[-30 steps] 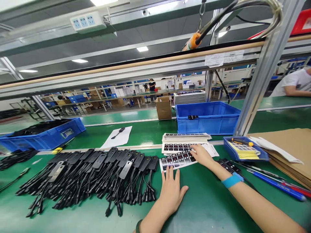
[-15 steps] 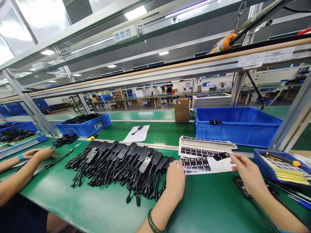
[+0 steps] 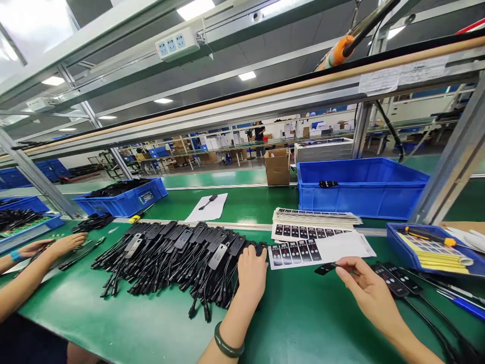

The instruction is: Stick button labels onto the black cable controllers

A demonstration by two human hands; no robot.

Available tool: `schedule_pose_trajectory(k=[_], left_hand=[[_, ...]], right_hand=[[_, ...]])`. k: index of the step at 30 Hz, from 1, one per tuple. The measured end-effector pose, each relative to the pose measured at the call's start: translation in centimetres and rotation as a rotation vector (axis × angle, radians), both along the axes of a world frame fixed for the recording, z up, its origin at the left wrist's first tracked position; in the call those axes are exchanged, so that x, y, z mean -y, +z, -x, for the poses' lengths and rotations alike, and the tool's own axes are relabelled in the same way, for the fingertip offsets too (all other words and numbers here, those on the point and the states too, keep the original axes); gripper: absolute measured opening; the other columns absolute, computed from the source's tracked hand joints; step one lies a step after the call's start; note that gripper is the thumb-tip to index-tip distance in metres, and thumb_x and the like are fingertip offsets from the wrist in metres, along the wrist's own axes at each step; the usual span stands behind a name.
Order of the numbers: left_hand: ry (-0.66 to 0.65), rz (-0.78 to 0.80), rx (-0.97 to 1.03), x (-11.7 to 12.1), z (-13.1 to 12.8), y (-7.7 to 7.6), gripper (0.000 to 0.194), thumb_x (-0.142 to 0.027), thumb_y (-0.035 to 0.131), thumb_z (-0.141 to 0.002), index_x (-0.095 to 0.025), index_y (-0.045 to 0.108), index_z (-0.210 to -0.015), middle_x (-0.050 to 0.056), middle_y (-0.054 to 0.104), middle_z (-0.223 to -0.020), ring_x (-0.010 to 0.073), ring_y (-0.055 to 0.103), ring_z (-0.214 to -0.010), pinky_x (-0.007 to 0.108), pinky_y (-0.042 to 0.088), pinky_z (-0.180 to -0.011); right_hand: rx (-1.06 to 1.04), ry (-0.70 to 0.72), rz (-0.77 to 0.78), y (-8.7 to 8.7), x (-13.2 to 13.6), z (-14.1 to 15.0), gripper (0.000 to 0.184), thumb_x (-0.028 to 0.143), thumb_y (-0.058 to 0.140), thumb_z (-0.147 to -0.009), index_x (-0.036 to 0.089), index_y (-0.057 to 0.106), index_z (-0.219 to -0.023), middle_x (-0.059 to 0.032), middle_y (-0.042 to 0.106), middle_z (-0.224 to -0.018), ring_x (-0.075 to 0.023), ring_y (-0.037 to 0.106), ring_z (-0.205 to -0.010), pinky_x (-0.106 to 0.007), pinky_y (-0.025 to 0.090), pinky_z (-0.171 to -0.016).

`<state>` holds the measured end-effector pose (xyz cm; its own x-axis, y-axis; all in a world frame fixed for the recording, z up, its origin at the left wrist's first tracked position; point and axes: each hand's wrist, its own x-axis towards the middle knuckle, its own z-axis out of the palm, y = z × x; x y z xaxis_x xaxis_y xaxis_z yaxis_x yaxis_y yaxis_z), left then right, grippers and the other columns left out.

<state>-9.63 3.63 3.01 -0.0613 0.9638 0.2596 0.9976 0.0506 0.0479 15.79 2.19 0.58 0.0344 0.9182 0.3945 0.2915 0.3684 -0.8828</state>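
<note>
My left hand (image 3: 250, 273) lies on the right end of a row of black cable units (image 3: 178, 253) spread across the green bench, its fingers curled over the last unit. My right hand (image 3: 359, 285) is off to the right, pinching a small black sticker (image 3: 326, 268) between thumb and fingertips just above the mat. In front of it lies a white sticker sheet (image 3: 333, 247) with black labels on its left part, and behind that a stack of more sheets (image 3: 314, 217).
A large blue bin (image 3: 359, 194) stands behind the sheets. A small blue tray (image 3: 401, 247) with yellow sheets and a screwdriver sits at right, finished cable units (image 3: 397, 280) beside it. At left a co-worker's hands (image 3: 56, 245) rest near more blue bins (image 3: 125, 199). A paper with one cable (image 3: 208, 206) lies further back.
My right hand has pulled back from the sticker sheet towards me with a black sticker in it. My left hand has slid left onto the end cable unit. The view has shifted slightly.
</note>
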Motion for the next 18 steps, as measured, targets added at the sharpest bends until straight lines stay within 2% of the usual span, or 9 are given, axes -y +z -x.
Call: schedule_pose_trajectory(k=[4, 7, 9, 11, 14, 16, 18], left_hand=[[-0.007, 0.002, 0.081, 0.0, -0.1, -0.2, 0.04, -0.013, 0.047, -0.08, -0.029, 0.055, -0.116, 0.009, 0.049, -0.095, 0.0192, 0.047, -0.093, 0.031, 0.045, -0.083], [0.001, -0.022, 0.192, 0.2, -0.1, 0.1, 0.052, -0.01, 0.041, -0.078, -0.026, 0.045, -0.127, 0.009, 0.05, -0.094, 0.0185, 0.048, -0.09, 0.031, 0.045, -0.085], [0.007, -0.042, 0.305, 0.3, -0.1, 0.7, 0.056, -0.012, 0.04, -0.078, -0.023, 0.036, -0.133, 0.01, 0.048, -0.101, 0.017, 0.049, -0.087, 0.03, 0.046, -0.083], [-0.009, -0.054, 0.45, 0.5, -0.3, 1.2, 0.055, -0.017, 0.042, -0.078, -0.022, 0.034, -0.133, 0.009, 0.044, -0.107, 0.0157, 0.05, -0.086, 0.028, 0.047, -0.081], [-0.109, -0.005, 0.713, 1.0, -1.1, 1.5, 0.041, -0.025, 0.05, -0.077, -0.022, 0.05, -0.118, 0.005, 0.045, -0.102, 0.0137, 0.051, -0.089, 0.024, 0.048, -0.081], [-0.185, 0.107, 0.932, 1.5, -2.2, 1.3, 0.032, -0.034, 0.055, -0.077, -0.02, 0.054, -0.105, 0.003, 0.048, -0.091, 0.0103, 0.052, -0.075, 0.02, 0.048, -0.069], [-0.232, 0.27, 1.225, 2.0, -3.4, 0.7, 0.038, -0.046, 0.058, -0.076, -0.018, 0.05, -0.099, 0.001, 0.05, -0.08, 0.0069, 0.047, -0.057, 0.017, 0.043, -0.054]], right_hand=[[-0.009, 0.02, 0.005, -0.3, 0.3, 0.2, 0.03, 0.048, 0.055, -0.083, 0.019, 0.054, -0.092, -0.0055, 0.057, -0.087, -0.0181, 0.057, -0.081, -0.026, 0.049, -0.068], [-0.034, 0.037, 0.011, -0.2, 0.4, 0.4, 0.031, 0.048, 0.056, -0.082, 0.019, 0.053, -0.092, -0.0054, 0.056, -0.086, -0.0175, 0.056, -0.079, -0.025, 0.049, -0.066], [-0.059, 0.039, 0.021, 0.0, 0.6, 0.5, 0.03, 0.048, 0.055, -0.083, 0.019, 0.053, -0.092, -0.0046, 0.055, -0.084, -0.0158, 0.055, -0.074, -0.024, 0.048, -0.062], [-0.084, 0.04, 0.037, 0.3, 0.8, 0.5, 0.03, 0.047, 0.054, -0.085, 0.019, 0.052, -0.093, -0.003, 0.054, -0.079, -0.0136, 0.054, -0.066, -0.024, 0.046, -0.059], [-0.118, 0.05, 0.052, 0.7, 1.1, 0.4, 0.027, 0.046, 0.052, -0.087, 0.019, 0.05, -0.093, -0.0005, 0.052, -0.073, -0.0115, 0.051, -0.059, -0.024, 0.045, -0.058], [-0.139, 0.056, 0.055, 0.9, 1.2, 0.3, 0.026, 0.045, 0.051, -0.088, 0.019, 0.051, -0.092, 0.0002, 0.051, -0.072, -0.0109, 0.052, -0.057, -0.024, 0.044, -0.058], [-0.163, 0.058, 0.058, 1.0, 1.3, 0.3, 0.025, 0.045, 0.052, -0.088, 0.02, 0.051, -0.091, 0.0003, 0.051, -0.075, -0.0101, 0.052, -0.057, -0.024, 0.043, -0.059]])
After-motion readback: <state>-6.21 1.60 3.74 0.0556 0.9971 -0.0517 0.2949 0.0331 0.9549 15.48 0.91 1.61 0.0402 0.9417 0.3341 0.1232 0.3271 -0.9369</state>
